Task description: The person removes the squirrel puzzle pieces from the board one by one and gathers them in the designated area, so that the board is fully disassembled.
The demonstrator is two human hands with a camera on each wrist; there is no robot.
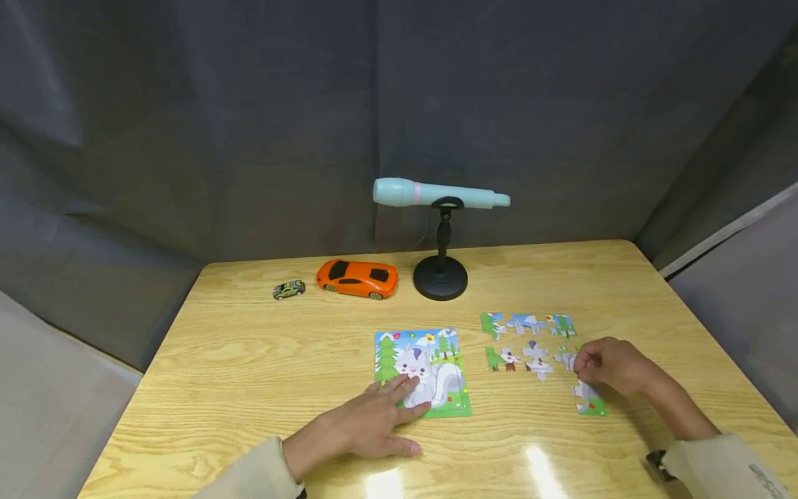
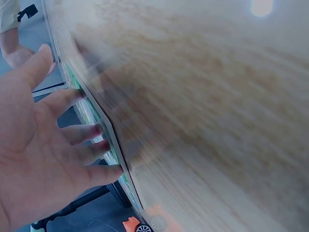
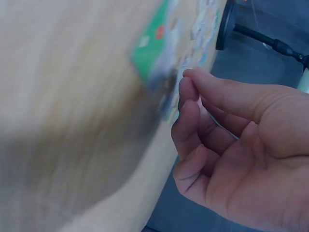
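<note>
My left hand [image 1: 377, 421] lies with spread fingers on a square picture [image 1: 449, 388] of a white squirrel among green trees; the fingertips rest on its lower left part. In the left wrist view the left hand's fingers [image 2: 89, 135] meet the picture's edge. To the right, my right hand [image 1: 614, 366] brings thumb and forefinger together beside the loose jigsaw pieces [image 1: 536, 360]. Its fingertips overlap a pale piece [image 1: 565, 359], just above a green-cornered piece [image 1: 592, 402]. I cannot tell whether the right fingertips hold a piece. In the right wrist view its other fingers are curled.
Several more puzzle pieces [image 1: 526, 323] form a row farther back. Behind stand a light-blue microphone [image 1: 461, 195] on a black stand [image 1: 440, 277], an orange toy car [image 1: 358, 278] and a small toy car [image 1: 289, 290]. Dark cloth [image 1: 280, 138] hangs behind the wooden table [image 1: 249, 367].
</note>
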